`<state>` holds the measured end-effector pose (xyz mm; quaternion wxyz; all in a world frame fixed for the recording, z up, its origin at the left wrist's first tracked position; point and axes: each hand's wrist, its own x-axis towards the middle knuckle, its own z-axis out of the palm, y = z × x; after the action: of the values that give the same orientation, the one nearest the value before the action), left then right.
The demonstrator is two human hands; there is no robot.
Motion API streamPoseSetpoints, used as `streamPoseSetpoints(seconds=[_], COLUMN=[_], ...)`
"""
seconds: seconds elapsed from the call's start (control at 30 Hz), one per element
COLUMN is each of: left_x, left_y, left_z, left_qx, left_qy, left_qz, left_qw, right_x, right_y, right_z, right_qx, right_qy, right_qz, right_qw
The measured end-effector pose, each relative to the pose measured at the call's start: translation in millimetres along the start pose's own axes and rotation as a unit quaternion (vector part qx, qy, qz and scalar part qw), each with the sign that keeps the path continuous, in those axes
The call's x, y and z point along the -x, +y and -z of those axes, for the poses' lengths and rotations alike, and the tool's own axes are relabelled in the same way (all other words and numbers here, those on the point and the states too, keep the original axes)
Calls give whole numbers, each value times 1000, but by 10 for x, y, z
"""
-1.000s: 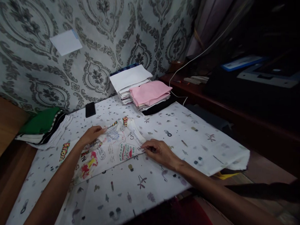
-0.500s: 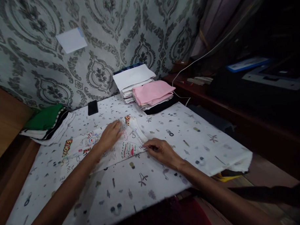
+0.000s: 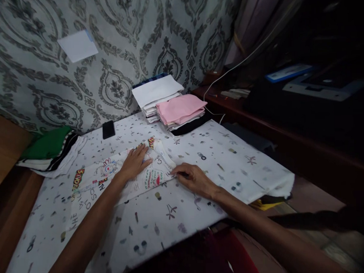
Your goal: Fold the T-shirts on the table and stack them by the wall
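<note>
A white garment with coloured lettering and doodle prints lies in a long folded strip on the patterned white cloth that covers the table. My left hand rests flat across the garment near its right end, fingers spread. At the garment's right near corner, my right hand pinches the edge between thumb and fingertips. My left forearm hides part of the strip's printed middle. The exact kind of garment cannot be made out.
Behind, folded clothes with a white top piece stand beside a pile topped with pink cloth. A black phone lies at the back left, near a green-topped clothes pile. A white cable hangs along the right.
The view has shifted slightly, so the scene sits a little further left. The fingers of my left hand have spread on the garment. My right hand keeps its pinch on the corner.
</note>
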<state>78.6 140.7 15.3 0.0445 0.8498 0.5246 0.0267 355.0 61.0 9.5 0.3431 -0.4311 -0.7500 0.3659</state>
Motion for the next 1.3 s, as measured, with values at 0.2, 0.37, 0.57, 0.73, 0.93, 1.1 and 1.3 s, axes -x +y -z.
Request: streamPoseSetpoints(seconds=[0.2,0.37,0.57,0.73,0.93,1.1,1.3], left_x=[159,425,596,730,1158,1427,1760], left_y=[156,466,671,718,744,302,-555], left_z=[12,-10,-79,-73,65,180,79], left_qx=[-5,7,11,16,98,160,67], left_qy=[41,27,13,5,16,104,187], left_qz=[-8,-63,-138,-166,-180,-59,152], left_qw=[999,998,990,986,979,980,968], right_x=[-22,-30,-15,19,-113,-610,-1173], right_y=[-7,21,-4,-25,-111,-373,-480], right_z=[54,16,-59,-54,-105,-381,-905], right_qx=[-40,-62,5,87,194,243,331], right_qy=[-7,0,45,35,49,-45,-151], right_qz=[-32,-32,-17,4,59,133,166], right_qw=[999,998,999,996,978,960,916])
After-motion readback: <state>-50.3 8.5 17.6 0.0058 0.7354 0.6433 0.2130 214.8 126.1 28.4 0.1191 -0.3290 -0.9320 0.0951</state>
